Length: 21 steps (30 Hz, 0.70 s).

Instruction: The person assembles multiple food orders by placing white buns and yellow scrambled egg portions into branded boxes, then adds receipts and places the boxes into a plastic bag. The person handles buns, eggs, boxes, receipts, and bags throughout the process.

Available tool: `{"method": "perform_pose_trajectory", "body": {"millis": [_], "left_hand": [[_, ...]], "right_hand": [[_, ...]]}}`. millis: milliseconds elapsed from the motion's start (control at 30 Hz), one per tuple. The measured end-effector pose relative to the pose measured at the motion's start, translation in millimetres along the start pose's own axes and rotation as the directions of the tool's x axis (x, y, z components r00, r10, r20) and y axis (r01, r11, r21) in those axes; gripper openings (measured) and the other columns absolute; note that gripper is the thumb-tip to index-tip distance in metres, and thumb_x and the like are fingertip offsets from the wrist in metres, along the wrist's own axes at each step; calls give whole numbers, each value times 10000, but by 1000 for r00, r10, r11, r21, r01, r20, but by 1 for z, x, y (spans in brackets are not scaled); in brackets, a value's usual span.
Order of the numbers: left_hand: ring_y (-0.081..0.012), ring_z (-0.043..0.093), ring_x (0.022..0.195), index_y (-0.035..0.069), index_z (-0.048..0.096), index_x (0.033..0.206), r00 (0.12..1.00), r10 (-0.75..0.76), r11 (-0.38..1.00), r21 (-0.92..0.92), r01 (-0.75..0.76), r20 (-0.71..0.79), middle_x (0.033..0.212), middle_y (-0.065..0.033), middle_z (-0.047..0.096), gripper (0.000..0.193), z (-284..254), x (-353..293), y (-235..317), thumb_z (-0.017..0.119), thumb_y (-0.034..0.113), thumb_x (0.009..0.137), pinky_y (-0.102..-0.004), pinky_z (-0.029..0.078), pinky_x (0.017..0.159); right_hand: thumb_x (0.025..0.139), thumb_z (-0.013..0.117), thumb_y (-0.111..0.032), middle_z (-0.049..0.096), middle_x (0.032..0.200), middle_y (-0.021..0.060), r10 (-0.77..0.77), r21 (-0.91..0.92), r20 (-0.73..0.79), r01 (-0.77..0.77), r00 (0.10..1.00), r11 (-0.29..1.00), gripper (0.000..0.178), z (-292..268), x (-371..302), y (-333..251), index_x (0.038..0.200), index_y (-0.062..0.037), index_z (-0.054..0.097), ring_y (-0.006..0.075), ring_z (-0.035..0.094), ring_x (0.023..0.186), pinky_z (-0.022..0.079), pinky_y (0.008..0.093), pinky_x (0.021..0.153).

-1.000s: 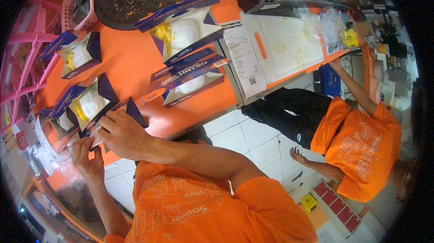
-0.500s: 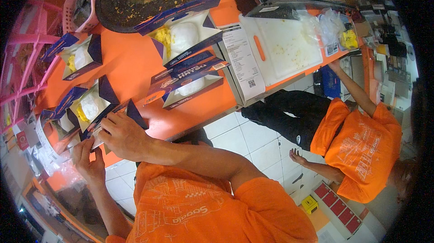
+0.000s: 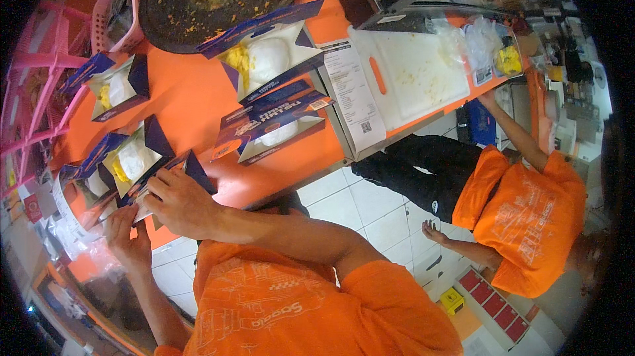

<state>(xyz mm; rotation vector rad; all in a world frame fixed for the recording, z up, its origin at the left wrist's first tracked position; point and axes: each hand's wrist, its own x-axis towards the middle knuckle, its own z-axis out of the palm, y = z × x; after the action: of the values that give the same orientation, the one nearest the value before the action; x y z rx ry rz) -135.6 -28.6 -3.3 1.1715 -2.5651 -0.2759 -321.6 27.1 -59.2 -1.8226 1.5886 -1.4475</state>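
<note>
At the counter's near left edge, both my hands are closed on the near side of a dark blue cardboard food box [image 3: 198, 175]. My left hand [image 3: 129, 240] pinches its rim from below. My right hand [image 3: 180, 202] grips the same side just to the right and covers much of the box, so its contents are hidden. Right behind stands an open food box with a white bundle [image 3: 134, 157] and yellow food [image 3: 119, 169]. Farther right, a larger open box holds another white bundle [image 3: 270, 58]; in front of it sits a box with a partly lowered printed lid [image 3: 268, 110].
A big dark round pan [image 3: 165, 5] with crumbs lies at the back, beside a pink basket [image 3: 109, 18]. To the right are a long receipt [image 3: 350, 91] and a white cutting board [image 3: 423, 71]. Another person in an orange shirt [image 3: 522, 223] stands at the counter's right.
Both hands keep their hold on the box, with only slight finger movement. The view has shifted very slightly; the boxes stay in place.
</note>
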Motion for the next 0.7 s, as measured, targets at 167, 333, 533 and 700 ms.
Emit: {"method": "perform_pose_trajectory", "body": {"millis": [167, 333, 533, 700], "left_hand": [[-323, 672, 927, -7, 726, 1019, 998, -60, 998, -24, 60, 28, 979, -138, 717, 289, 0, 1, -3, 701, -100, 747, -409, 538, 800], [-375, 624, 1174, 27, 653, 1267, 966, -40, 993, -97, 66, 255, 1233, -179, 680, 550, -22, 17, -1, 769, -9, 731, -470, 474, 1026], [-331, 694, 972, 57, 688, 1245, 979, -31, 996, -81, 48, 201, 1127, -173, 689, 445, -114, 80, 2, 775, 20, 810, -435, 545, 895], [-120, 665, 725, 2, 696, 1203, 937, -22, 986, -161, -36, -348, 934, -79, 735, 229, -194, 156, -19, 600, 49, 1000, -263, 524, 633]], "right_hand": [[781, 661, -159, 568, 963, 114, -24, -40, -20, 23, 1000, 999, 229, 0, 2, 1, 965, -22, 654, 288, 560, 940, 483, 410, 792], [788, 683, -224, 605, 1001, 140, 27, 4, 0, -27, 1000, 1000, 319, 5, 2, 4, 1026, -12, 700, 325, 588, 948, 487, 464, 805], [745, 725, -95, 571, 942, 118, -41, 14, 62, 40, 997, 999, 241, -15, 12, 1, 968, -78, 636, 323, 590, 910, 501, 469, 791], [768, 723, -72, 587, 962, 138, -39, -35, 281, 50, 959, 998, 301, -31, 13, 1, 1063, -83, 663, 366, 594, 932, 516, 481, 805]]}}
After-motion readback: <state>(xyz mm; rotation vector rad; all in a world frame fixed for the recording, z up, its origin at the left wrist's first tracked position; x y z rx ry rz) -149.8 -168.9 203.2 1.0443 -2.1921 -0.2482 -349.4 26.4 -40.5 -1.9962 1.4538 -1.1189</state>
